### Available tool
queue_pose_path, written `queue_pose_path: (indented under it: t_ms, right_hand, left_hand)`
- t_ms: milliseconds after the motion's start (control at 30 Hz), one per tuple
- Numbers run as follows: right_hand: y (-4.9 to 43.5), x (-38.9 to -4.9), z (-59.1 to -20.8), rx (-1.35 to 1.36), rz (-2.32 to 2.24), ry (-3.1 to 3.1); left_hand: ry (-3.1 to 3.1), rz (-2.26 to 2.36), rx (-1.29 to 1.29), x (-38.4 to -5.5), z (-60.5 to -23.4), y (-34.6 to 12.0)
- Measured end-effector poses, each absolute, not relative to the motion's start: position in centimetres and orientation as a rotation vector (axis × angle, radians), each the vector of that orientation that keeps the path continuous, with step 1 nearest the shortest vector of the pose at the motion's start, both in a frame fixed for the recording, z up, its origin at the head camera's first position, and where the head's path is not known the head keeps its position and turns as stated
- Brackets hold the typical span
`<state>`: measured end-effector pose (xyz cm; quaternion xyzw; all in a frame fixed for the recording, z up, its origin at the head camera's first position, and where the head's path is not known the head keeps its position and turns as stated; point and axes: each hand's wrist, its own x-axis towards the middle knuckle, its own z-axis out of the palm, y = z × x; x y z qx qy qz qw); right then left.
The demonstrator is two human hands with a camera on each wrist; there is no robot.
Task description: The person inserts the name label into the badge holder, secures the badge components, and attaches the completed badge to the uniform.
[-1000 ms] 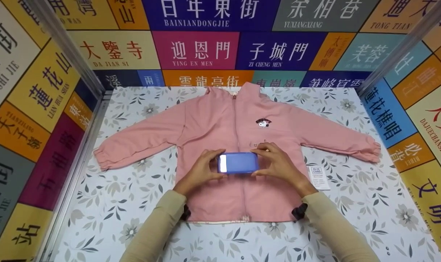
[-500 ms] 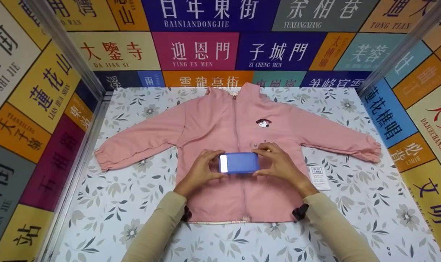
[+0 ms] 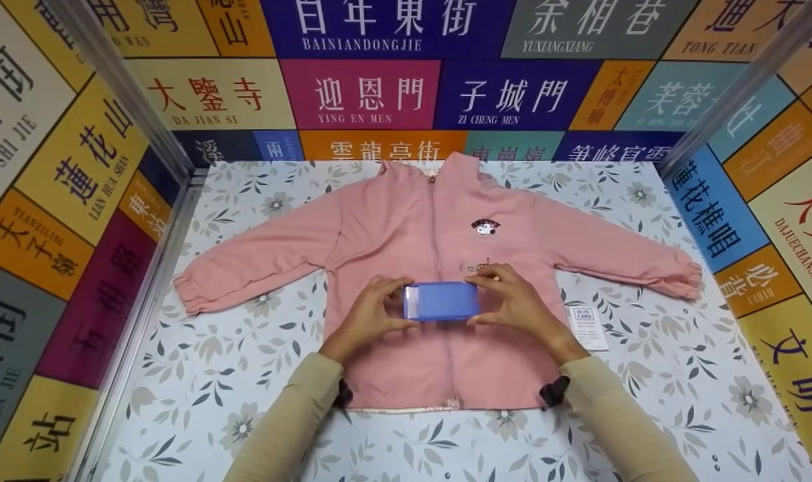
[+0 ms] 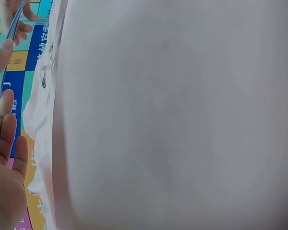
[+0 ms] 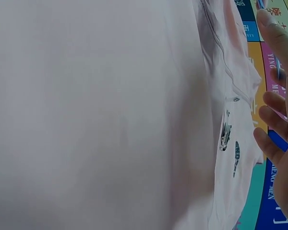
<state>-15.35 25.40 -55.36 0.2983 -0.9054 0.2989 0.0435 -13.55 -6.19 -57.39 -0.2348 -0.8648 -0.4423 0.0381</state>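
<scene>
Between my two hands a blue phone [image 3: 446,301] is held sideways, with a pale strip at its left end. My left hand [image 3: 373,311] pinches the left end between thumb and fingers, and my right hand [image 3: 513,304] grips the right end the same way. Below lies a pink zip-up jacket [image 3: 392,368], spread flat with both sleeves out; hands and phone cover part of its middle. It has a small dark-and-white cartoon print on the chest. From the left wrist, the phone [image 4: 12,28] appears as a thin blue edge; pale jacket cloth [image 5: 101,115] fills most of the right wrist view.
A white printed card [image 3: 588,329] lies beside the jacket's right side. The table [image 3: 660,395] has a white leaf-and-flower cover. Panels with large Chinese lettering [image 3: 369,94] stand at the back and both sides, with metal posts [image 3: 128,87] at the corners.
The pale strip at the phone's left end has gone from bright white to dimmer. Both hands keep their grip and barely shift; the jacket lies as before.
</scene>
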Motion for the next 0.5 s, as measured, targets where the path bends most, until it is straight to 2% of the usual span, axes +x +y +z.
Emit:
queue_pose_path:
  t_ms: [500]
  right_hand:
    - [25.83, -15.38, -55.22, 0.922, 0.899, -2.761]
  left_hand:
    - [-2.640, -1.320, -0.733, -13.59, -57.57, -6.49]
